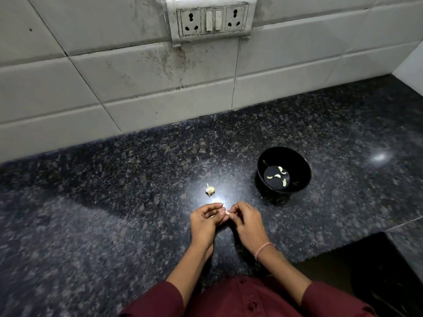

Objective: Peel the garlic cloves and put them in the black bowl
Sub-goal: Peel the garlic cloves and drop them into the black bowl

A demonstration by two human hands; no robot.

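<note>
Both my hands meet over the dark granite counter. My left hand and my right hand pinch a small garlic clove between their fingertips; most of the clove is hidden by the fingers. A partial garlic bulb with papery skin lies on the counter just beyond my left hand. To the right stands the black bowl, holding several peeled pale cloves on its bottom.
A white tiled wall rises behind the counter, with a socket-and-switch plate at the top. The counter's front edge steps back at the lower right, next to a dark recess. A maroon shirt fills the bottom.
</note>
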